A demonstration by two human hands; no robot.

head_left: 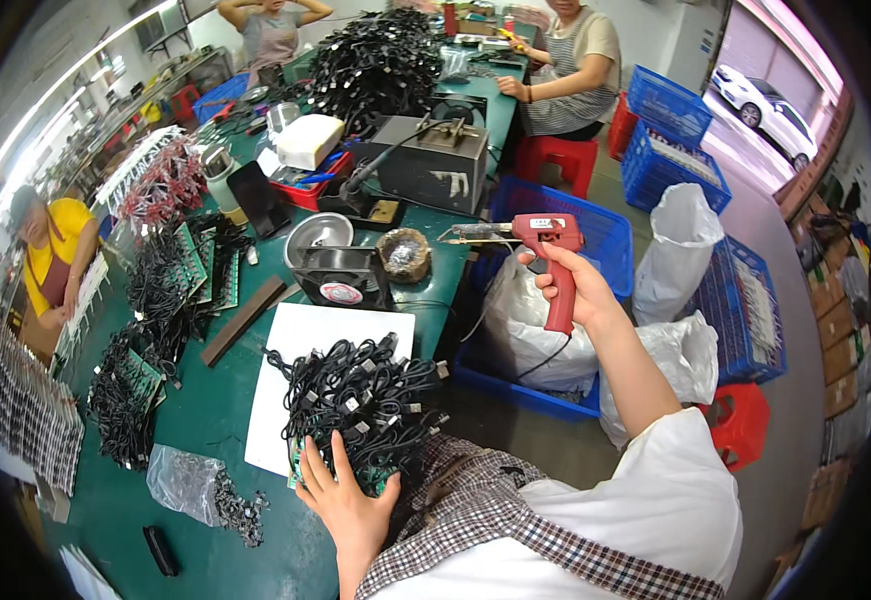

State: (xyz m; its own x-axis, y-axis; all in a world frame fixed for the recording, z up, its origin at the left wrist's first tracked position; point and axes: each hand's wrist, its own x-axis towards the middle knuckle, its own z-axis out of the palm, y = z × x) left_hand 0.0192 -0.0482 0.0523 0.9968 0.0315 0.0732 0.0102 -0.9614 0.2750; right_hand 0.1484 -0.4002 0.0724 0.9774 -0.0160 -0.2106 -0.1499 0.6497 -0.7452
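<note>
A red pistol-shaped soldering gun (556, 240) is in my right hand (588, 290), which is closed round its handle. Its metal tip points left, near a round tin (403, 256) with a rough brown rim. My left hand (351, 508) lies with its fingers spread at the near edge of a pile of black USB cables (361, 390). Green circuit board shows beside those fingers, partly covered by hand and cables. Under the pile is a white board (268, 425). A small black fan (341, 285) stands behind it, beside a metal bowl (319, 237).
More cabled circuit boards (141, 375) and a dark bar (244, 322) lie on the green table (206, 410). Nearer is a plastic bag (184, 483) with small parts. A grey metal box (431, 160) stands behind. At right are blue crates (566, 400) and a red stool (738, 425). Other people sit around.
</note>
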